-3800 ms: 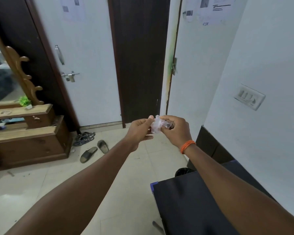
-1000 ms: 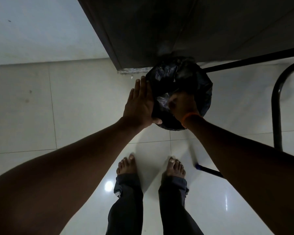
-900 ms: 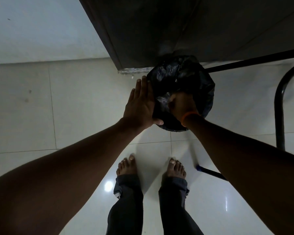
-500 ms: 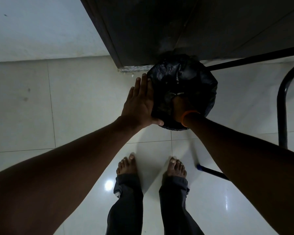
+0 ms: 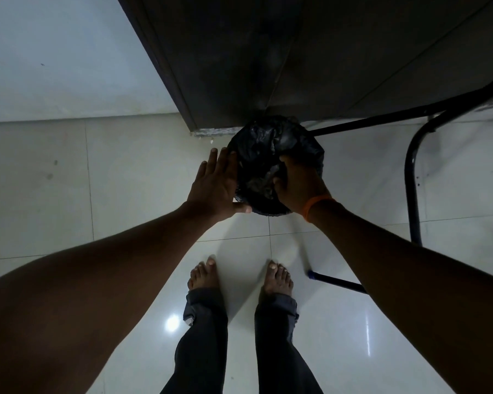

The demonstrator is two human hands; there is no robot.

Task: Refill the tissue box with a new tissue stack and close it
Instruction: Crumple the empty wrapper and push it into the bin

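No tissue box or tissue stack is in view. I look straight down at a small round bin lined with a black bag (image 5: 268, 143) on the floor. My left hand (image 5: 215, 189) lies flat against the bin's left side, fingers straight, holding nothing. My right hand (image 5: 298, 183), with an orange band at the wrist, reaches into the bin's mouth with its fingers curled down into the bag. A pale crumpled patch (image 5: 264, 184) shows just left of those fingers. Whether the fingers still hold anything is hidden.
A dark cabinet (image 5: 239, 52) stands right behind the bin. A black metal chair frame (image 5: 411, 172) curves down at the right, with a blue-tipped leg (image 5: 336, 281) near my right foot. My bare feet (image 5: 204, 275) stand on glossy white tiles. A white wall is at the upper left.
A few seconds ago both hands held a clear crumpled wrapper in front of a door. Over the last second my right hand has pushed deeper into the bin; my left hand stays on its side.
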